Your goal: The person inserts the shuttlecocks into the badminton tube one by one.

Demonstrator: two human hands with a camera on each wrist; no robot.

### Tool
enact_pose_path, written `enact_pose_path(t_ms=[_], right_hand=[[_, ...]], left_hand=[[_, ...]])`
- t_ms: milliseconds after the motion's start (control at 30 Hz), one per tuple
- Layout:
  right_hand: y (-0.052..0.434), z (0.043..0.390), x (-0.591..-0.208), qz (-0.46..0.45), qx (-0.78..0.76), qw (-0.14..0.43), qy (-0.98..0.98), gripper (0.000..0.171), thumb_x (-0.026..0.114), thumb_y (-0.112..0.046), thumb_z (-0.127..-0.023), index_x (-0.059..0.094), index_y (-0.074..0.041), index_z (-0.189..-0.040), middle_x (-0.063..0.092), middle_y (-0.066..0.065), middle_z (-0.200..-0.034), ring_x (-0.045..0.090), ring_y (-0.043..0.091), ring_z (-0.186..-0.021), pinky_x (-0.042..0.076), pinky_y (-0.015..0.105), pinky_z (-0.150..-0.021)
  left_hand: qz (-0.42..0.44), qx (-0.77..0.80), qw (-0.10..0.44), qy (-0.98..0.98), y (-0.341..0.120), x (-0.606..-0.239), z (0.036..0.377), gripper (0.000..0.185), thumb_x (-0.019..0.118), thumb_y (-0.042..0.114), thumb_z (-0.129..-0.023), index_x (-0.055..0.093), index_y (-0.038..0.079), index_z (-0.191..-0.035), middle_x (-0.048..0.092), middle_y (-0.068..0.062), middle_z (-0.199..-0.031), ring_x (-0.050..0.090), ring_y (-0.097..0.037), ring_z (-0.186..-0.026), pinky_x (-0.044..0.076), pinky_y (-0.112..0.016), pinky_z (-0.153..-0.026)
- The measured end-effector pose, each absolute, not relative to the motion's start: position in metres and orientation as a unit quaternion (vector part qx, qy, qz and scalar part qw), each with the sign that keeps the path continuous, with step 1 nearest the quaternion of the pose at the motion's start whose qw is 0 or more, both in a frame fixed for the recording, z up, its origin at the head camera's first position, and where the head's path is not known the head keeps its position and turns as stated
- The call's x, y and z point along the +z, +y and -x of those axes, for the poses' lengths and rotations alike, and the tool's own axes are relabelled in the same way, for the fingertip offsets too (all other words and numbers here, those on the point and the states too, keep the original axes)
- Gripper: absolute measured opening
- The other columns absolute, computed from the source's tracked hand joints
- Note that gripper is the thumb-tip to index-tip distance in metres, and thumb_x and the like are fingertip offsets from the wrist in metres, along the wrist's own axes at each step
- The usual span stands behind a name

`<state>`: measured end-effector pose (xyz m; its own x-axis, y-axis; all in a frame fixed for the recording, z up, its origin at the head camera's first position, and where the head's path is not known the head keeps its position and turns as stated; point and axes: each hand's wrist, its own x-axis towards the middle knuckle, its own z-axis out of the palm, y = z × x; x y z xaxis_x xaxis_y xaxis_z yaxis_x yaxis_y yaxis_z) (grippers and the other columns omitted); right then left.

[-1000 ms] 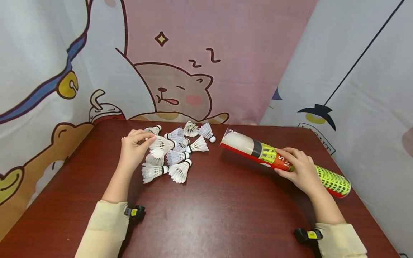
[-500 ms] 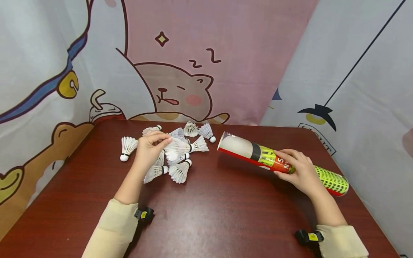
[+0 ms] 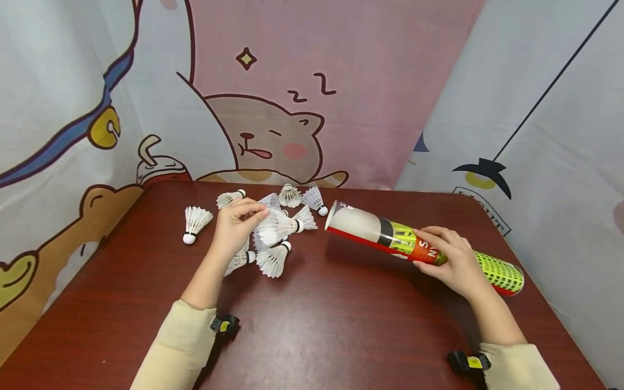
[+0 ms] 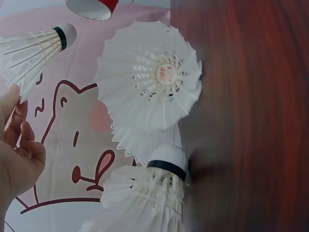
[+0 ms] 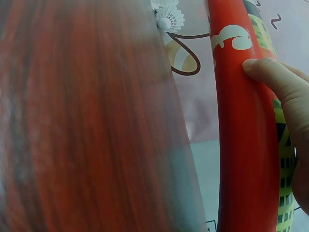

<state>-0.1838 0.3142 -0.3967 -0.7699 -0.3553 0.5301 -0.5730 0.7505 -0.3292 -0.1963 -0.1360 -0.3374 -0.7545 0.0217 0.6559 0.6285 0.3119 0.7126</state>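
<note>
Between thumb and fingers my left hand [image 3: 237, 227] pinches a white feather shuttlecock [image 3: 279, 226] by its skirt, its cork pointing right. In the left wrist view that shuttlecock [image 4: 36, 48] shows a dark green band beside the cork. My right hand [image 3: 453, 260] grips a long shuttlecock tube [image 3: 359, 223], red, yellow-green and grey, around its middle. The tube slants, its open mouth facing left towards the held shuttlecock, a short gap between them. The right wrist view shows the thumb along the red side of the tube [image 5: 244, 135].
Several shuttlecocks lie on the brown table [image 3: 312, 325] under and around my left hand. One shuttlecock [image 3: 196, 223] lies apart on the left, and another [image 3: 314, 201] is near the tube's mouth. A printed curtain [image 3: 370, 97] hangs behind the table's far edge.
My left hand has carried the pinched shuttlecock rightwards over the pile, uncovering the shuttlecock on the left. The tube has shifted slightly left in my right hand's grip, its mouth a little lower.
</note>
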Motion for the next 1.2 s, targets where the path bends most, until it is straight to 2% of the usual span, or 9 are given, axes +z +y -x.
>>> enact_pose_path(t_ms=[467,733,967,1200], right_hand=[[0.313,0.18,-0.397,-0.261,0.258,0.221,-0.904,0.075,0.09,-0.011,-0.06,0.062,-0.019,-0.13,0.052,0.008,-0.125,0.044,0.025,-0.112,0.031,0.047,-0.083],[0.312,0.175,-0.395,-0.276,0.269,0.226,-0.895,0.077,0.09,-0.009,-0.059,0.062,-0.018,-0.13,0.053,0.008,-0.126,0.043,0.023,-0.113,0.031,0.045,-0.083],[0.311,0.17,-0.391,-0.28,0.273,0.233,-0.89,0.078,0.091,-0.006,-0.057,0.062,-0.016,-0.129,0.054,0.009,-0.126,0.043,0.023,-0.113,0.031,0.043,-0.083],[0.311,0.166,-0.391,-0.283,0.276,0.233,-0.888,0.078,0.091,-0.006,-0.057,0.063,-0.017,-0.128,0.054,0.008,-0.126,0.042,0.021,-0.114,0.032,0.044,-0.082]], left_hand=[[0.184,-0.614,0.234,-0.731,-0.109,-0.331,0.206,0.007,0.069,-0.009,-0.081,0.069,-0.014,-0.087,0.065,-0.025,-0.084,0.052,-0.007,-0.077,0.04,-0.022,-0.066],[0.174,-0.649,0.217,-0.708,-0.095,-0.332,0.212,0.008,0.069,-0.01,-0.081,0.068,-0.015,-0.087,0.067,-0.007,-0.08,0.053,-0.007,-0.076,0.041,-0.021,-0.065],[0.17,-0.658,0.197,-0.706,-0.084,-0.347,0.225,0.01,0.069,-0.01,-0.082,0.068,-0.015,-0.09,0.067,-0.022,-0.087,0.055,-0.006,-0.08,0.043,-0.02,-0.069],[0.17,-0.679,0.186,-0.689,-0.078,-0.361,0.234,0.01,0.07,-0.008,-0.081,0.07,-0.012,-0.09,0.068,-0.016,-0.087,0.057,-0.011,-0.084,0.044,-0.023,-0.076]])
